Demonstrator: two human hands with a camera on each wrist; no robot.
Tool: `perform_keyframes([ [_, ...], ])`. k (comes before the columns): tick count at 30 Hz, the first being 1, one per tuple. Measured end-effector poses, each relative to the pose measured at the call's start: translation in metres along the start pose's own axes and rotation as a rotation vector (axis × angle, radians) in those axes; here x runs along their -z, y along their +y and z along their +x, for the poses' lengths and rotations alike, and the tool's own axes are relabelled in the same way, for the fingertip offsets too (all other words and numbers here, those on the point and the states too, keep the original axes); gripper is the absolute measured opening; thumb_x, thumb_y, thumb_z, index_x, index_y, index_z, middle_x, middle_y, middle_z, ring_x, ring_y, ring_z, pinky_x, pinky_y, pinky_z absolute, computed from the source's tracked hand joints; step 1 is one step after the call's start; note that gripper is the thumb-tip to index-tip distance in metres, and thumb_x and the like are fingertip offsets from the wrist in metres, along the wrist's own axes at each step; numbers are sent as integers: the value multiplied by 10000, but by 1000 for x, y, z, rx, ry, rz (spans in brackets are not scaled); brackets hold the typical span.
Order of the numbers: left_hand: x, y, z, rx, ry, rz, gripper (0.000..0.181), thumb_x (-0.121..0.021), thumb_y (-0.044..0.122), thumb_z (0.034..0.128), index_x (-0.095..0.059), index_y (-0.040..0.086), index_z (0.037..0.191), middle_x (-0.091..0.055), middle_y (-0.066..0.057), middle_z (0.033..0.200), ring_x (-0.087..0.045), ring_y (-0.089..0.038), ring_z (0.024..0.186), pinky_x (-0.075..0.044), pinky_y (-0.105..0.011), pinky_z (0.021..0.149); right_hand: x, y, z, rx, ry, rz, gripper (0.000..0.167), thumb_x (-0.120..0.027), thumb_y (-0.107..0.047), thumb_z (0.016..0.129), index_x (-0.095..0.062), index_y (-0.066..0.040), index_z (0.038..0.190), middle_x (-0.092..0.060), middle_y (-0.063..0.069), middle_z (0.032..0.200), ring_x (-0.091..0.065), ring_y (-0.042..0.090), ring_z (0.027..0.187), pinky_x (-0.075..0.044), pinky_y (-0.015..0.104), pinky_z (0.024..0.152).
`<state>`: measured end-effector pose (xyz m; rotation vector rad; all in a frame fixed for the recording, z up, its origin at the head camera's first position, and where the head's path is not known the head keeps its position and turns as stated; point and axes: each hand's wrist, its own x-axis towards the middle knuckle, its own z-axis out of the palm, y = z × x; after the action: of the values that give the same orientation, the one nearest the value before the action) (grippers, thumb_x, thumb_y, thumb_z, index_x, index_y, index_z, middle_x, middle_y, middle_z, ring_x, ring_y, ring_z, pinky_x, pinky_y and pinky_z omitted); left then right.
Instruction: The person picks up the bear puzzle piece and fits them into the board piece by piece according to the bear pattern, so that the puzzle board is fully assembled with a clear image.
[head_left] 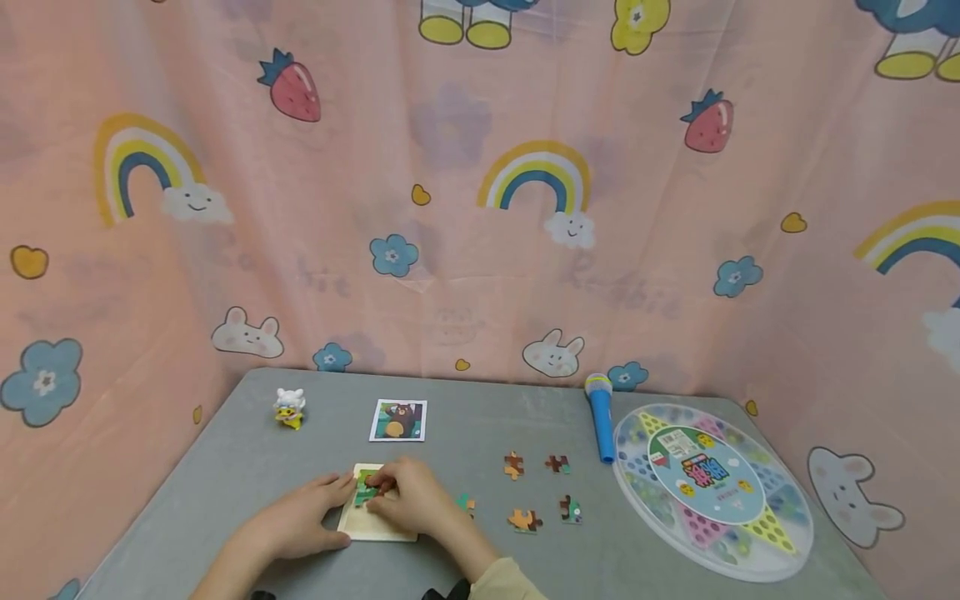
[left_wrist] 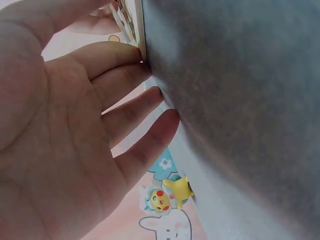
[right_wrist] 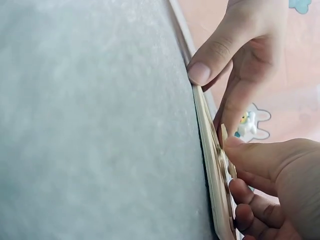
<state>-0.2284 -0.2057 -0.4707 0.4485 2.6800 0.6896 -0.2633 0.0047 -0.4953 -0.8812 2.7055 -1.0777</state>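
A shallow wooden puzzle tray (head_left: 366, 527) lies on the grey table, with green puzzle pieces (head_left: 365, 487) in its upper left part. My left hand (head_left: 303, 517) touches the tray's left side, thumb by the lower corner and fingers farther up; those fingers (left_wrist: 135, 112) are fairly straight in the left wrist view. Over the tray, my right hand (head_left: 416, 497) pinches a puzzle piece (right_wrist: 224, 135), tilted against the tray's face in the right wrist view. From above, the fingers mostly cover that piece. Just right of this hand lies a green and orange piece (head_left: 467, 504), partly hidden by the wrist.
Several loose brown and orange puzzle pieces (head_left: 525, 521) lie right of the tray. Behind it is a bear picture card (head_left: 398, 421). A small yellow-and-white figurine (head_left: 289, 408) stands back left. A blue toy microphone (head_left: 602, 421) and a round board game (head_left: 780, 508) lie right.
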Motion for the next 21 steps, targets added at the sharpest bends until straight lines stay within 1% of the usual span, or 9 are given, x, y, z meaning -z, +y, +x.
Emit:
perform_keyframes([
  [5,0,0,-1,-15,3,-3,825,-890,267,861,-521,-52,1527,-492,-238,1597,-394,-510,1496,-338,-687,1183,-4,5,1,32,15,-13,192,-850,-225,918,-824,-144,1091,-617,-121,864,-476,-39,778,-419,143,724],
  [10,4,2,-5,-42,6,-19,803,-879,221,870,-515,-52,1532,-476,-243,1608,-420,-511,1478,-353,-696,1168,-5,5,0,34,28,-7,206,-847,-245,925,-823,-154,1108,-638,-125,886,-492,-36,803,-429,147,750],
  [13,7,4,-7,-68,-12,-22,741,-862,206,884,-551,-34,1512,-480,-233,1609,-442,-517,1461,-365,-703,1155,-5,4,-1,33,34,-15,202,-850,-247,920,-823,-158,1100,-644,-122,886,-499,-25,808,-429,156,757],
  [16,9,6,-8,-90,-36,-6,668,-849,199,895,-602,-10,1479,-500,-210,1601,-465,-523,1438,-390,-706,1133,-6,5,-1,44,40,-60,194,-849,-265,921,-823,-174,1091,-628,-129,874,-488,-23,804,-417,156,751],
  [19,8,8,-8,-89,-44,19,621,-846,198,896,-639,10,1451,-529,-188,1584,-485,-513,1419,-412,-699,1118,-6,6,-2,61,40,-92,191,-847,-276,923,-820,-184,1088,-612,-131,862,-473,-24,795,-403,156,743],
  [21,7,10,-8,-75,-41,29,606,-846,203,897,-651,19,1441,-541,-175,1577,-488,-502,1418,-414,-695,1118,-6,6,-2,69,37,-90,191,-849,-268,922,-817,-179,1087,-611,-122,863,-471,-22,792,-404,159,741],
])
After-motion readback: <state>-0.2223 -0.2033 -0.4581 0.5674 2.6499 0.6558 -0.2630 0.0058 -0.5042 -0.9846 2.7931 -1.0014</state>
